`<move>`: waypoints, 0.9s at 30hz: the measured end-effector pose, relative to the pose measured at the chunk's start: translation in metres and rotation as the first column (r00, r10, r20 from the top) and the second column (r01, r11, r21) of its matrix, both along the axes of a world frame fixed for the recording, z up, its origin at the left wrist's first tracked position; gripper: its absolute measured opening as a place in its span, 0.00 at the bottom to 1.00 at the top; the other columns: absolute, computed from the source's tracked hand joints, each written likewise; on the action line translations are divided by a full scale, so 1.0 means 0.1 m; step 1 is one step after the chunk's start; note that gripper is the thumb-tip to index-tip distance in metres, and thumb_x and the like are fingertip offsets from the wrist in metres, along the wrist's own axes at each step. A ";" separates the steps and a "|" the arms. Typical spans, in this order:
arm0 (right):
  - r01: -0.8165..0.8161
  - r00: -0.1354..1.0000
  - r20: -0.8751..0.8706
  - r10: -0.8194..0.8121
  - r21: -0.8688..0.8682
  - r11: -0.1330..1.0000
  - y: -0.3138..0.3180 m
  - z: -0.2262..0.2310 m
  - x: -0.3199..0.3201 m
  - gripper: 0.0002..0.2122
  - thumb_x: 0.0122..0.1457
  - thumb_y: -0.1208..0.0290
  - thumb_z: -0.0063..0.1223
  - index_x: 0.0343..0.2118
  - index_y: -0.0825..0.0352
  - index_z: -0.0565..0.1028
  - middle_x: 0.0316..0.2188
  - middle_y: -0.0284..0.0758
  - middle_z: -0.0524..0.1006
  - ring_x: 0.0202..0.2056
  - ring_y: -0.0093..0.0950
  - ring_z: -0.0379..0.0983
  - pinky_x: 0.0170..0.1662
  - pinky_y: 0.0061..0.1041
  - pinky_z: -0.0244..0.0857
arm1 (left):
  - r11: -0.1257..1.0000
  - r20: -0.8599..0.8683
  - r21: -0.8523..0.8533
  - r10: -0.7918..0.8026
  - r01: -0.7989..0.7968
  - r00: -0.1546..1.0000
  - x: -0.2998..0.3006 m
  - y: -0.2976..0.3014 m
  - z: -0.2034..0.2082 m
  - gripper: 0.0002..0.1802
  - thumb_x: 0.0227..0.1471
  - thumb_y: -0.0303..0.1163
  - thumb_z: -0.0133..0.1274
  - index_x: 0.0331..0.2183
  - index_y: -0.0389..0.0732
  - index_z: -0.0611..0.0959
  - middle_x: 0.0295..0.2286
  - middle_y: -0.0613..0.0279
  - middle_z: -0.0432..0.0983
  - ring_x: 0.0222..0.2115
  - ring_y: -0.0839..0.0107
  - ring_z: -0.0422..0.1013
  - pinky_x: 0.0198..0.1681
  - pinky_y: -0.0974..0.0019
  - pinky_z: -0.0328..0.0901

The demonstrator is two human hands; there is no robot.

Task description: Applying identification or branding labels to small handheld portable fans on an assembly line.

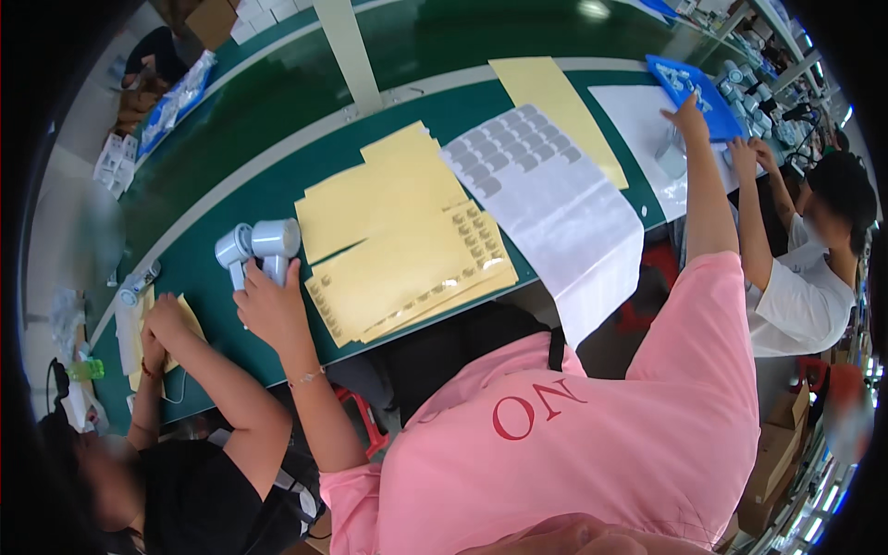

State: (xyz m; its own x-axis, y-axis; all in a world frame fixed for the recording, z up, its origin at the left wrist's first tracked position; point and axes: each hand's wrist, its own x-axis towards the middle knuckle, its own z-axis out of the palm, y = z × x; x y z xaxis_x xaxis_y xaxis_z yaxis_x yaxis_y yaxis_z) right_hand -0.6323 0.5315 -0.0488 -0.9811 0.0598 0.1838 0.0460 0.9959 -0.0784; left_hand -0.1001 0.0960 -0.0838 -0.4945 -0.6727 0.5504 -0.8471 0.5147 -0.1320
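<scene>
My left hand (273, 310) is at the left part of the green table, its fingers closed round the short handles of two light grey-blue devices. One device (275, 239) has a drum-shaped head; the other device (233, 244) stands beside it with a round head. My right hand (686, 120) is stretched far right, by the near edge of a blue tray (737, 128) with small pale parts in it. Its fingers are apart, and I see nothing between them. Just below that hand, a greyish translucent piece (672, 155) lies on a white sheet (620, 104).
Yellow sticker sheets (388, 217) lie mid-table, beside a white sheet with grey stickers (592, 231) that hangs over the near edge. Another yellow sheet (564, 106) lies behind. Co-workers sit on both sides, with their hands (166, 324) on the table. A pale post (348, 55) rises at the far edge.
</scene>
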 end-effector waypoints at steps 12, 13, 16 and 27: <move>-0.220 0.971 -0.110 0.213 -0.055 0.974 -0.32 -0.14 0.10 0.44 0.39 0.67 0.61 0.58 0.73 0.47 0.41 0.49 0.72 0.40 0.41 0.72 0.44 0.31 0.66 | 0.822 -0.596 0.302 -0.233 0.483 0.768 0.08 0.57 0.29 0.20 0.42 0.29 0.58 0.40 0.37 0.75 0.37 0.56 0.72 0.37 0.62 0.67 0.42 0.64 0.61; -0.380 0.894 -0.270 0.358 -0.033 0.924 -0.36 -0.12 0.16 0.44 0.38 0.68 0.62 0.58 0.72 0.47 0.38 0.50 0.74 0.37 0.42 0.73 0.42 0.31 0.67 | 0.785 -0.627 0.319 -0.245 0.531 0.739 0.05 0.63 0.32 0.18 0.42 0.28 0.57 0.39 0.37 0.76 0.37 0.57 0.73 0.38 0.63 0.68 0.41 0.64 0.61; -0.511 0.859 -0.236 0.454 -0.344 0.788 -0.76 0.37 0.72 0.43 0.38 0.74 0.61 0.59 0.61 0.49 0.39 0.46 0.72 0.39 0.40 0.70 0.41 0.31 0.66 | 0.577 -0.731 0.439 -0.216 0.688 0.648 -0.02 0.86 0.43 0.14 0.44 0.26 0.55 0.37 0.37 0.77 0.35 0.61 0.74 0.37 0.68 0.69 0.41 0.68 0.62; -0.849 0.186 -0.779 0.598 -0.434 -0.301 -2.24 0.31 3.72 0.47 0.38 0.84 0.60 0.59 0.65 0.40 0.43 0.41 0.64 0.45 0.36 0.65 0.43 0.31 0.66 | -0.585 -0.537 -0.492 0.787 0.644 0.304 -0.67 1.32 0.25 0.43 0.52 0.63 0.25 0.53 0.33 0.59 0.50 0.50 0.60 0.53 0.63 0.57 0.56 0.58 0.51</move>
